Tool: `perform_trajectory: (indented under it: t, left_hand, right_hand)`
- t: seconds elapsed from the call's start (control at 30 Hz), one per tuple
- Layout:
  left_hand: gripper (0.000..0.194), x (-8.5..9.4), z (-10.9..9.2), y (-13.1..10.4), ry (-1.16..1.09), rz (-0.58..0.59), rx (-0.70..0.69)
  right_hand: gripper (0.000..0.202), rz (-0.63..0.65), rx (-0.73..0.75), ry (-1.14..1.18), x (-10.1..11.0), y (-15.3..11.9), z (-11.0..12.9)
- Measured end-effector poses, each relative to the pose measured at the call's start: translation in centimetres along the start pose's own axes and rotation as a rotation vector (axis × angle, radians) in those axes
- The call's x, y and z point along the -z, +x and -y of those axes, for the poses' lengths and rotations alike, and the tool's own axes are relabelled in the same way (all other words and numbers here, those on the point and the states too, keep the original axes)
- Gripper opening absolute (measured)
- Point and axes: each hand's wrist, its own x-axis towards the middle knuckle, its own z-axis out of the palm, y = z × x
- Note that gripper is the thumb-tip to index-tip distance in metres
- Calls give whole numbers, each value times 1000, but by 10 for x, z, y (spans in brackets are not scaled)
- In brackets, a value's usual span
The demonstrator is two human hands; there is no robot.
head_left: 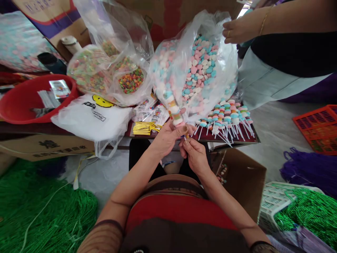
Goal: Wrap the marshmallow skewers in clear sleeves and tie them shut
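In front of me, just past the table's near edge, my left hand (170,137) is closed round the lower end of a candy skewer (173,109). The skewer points up and away, with coloured rings and marshmallow pieces stacked along it and what looks like a clear wrapper. My right hand (194,151) pinches at the skewer's base, where the stick and a small yellowish strip show between the fingers. Left of the skewer lies a bundle of yellow twist ties (143,128). Many finished-looking candy skewers (229,114) with white sticks are piled to the right.
Behind are bags of marshmallows (198,66) and ring candies (131,80). A red basin (34,102) and a white plastic bag (92,114) stand left. A co-worker's hand (240,30) reaches in at top right. Below are green strands (47,207) and a cardboard box (244,182).
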Motion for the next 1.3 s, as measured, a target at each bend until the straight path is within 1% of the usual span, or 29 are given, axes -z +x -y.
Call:
perform_trajectory:
  t: [0.07,0.13,0.23,0.3,0.33,0.37,0.43,0.47,0.5,0.53,0.57,0.6,0.63,0.67,0.7,0.73,0.77,0.8,0.87,0.9,0.93,1.03,1.07,1.1,1.13,1.17,1.2,1.27,1.3]
  left_hand:
    - [59,-6,3,-4,-1,12,32]
    - [58,-8,10,-8,4,-3,52]
    - [58,-4,23,-12,40,-50,72]
    - [55,2,30,-13,69,-46,116]
    - [52,5,31,-12,74,-37,139]
    - [49,9,31,-12,74,-32,150]
    - [45,14,26,-12,57,-36,120]
    - [44,15,22,-13,42,-27,99]
    - [44,15,18,-15,18,8,103]
    - [44,13,15,-17,-23,80,141]
    - [45,9,13,-21,-87,186,217]
    - [45,5,13,-24,-171,315,319]
    - [45,-1,15,-28,-261,448,427]
    - [45,-6,17,-32,-344,567,519]
    - [45,-11,21,-35,-412,655,582]
    - [47,-15,24,-37,-453,704,617]
    - [48,-17,27,-39,-464,718,630]
    - [50,-17,30,-39,-444,695,624]
    - [53,-13,33,-36,-289,566,562]
    - [52,-9,34,-33,-135,471,505]
    - [48,-5,35,-29,64,358,432]
    - [26,8,40,-20,709,-41,163]
    - [20,10,43,-18,845,-143,91]
    - [19,12,45,-17,904,-195,46]
    - [20,14,47,-18,882,-179,34]
    - [24,14,48,-20,787,-96,61]
    - [32,14,48,-23,635,38,126]
    - [48,11,46,-30,267,353,316]
    - [53,9,45,-33,112,482,403]
  right_hand:
    - [40,2,4,3,-1,-1,-3]
    - [42,-18,2,0,-3,-3,-7]
    - [47,-54,-9,-13,-8,-4,-14]
    - [51,-50,-26,-60,-6,-3,-13]
    - [53,-8,-41,-120,-2,-2,-10]
    - [54,68,-60,-207,5,0,-3]
    - [53,277,-95,-424,23,5,16]
    - [47,350,-90,-507,33,9,27]
    - [40,342,-78,-545,42,12,37]
    - [35,275,-50,-528,50,15,46]
    - [36,211,-20,-465,54,18,54]
    - [44,183,-3,-372,56,21,58]
    - [57,189,-3,-261,55,23,60]
    - [70,232,-25,-149,51,24,59]
    - [80,291,-61,-46,45,24,57]
    - [84,334,-93,42,39,24,54]
    - [81,350,-115,111,32,23,51]
    - [74,340,-123,156,26,22,48]
    - [57,262,-108,174,17,21,42]
    - [50,207,-92,151,13,21,39]
    - [44,139,-62,114,10,22,35]
    - [28,-116,119,-16,2,25,24]
    - [25,-186,183,-53,1,26,21]
    - [22,-227,224,-82,1,26,19]
    - [21,-229,234,-99,3,25,20]
    - [21,-187,211,-105,8,22,23]
    - [24,-112,168,-95,15,20,27]
    - [37,104,53,-49,31,14,39]
    - [44,204,18,-22,38,12,44]
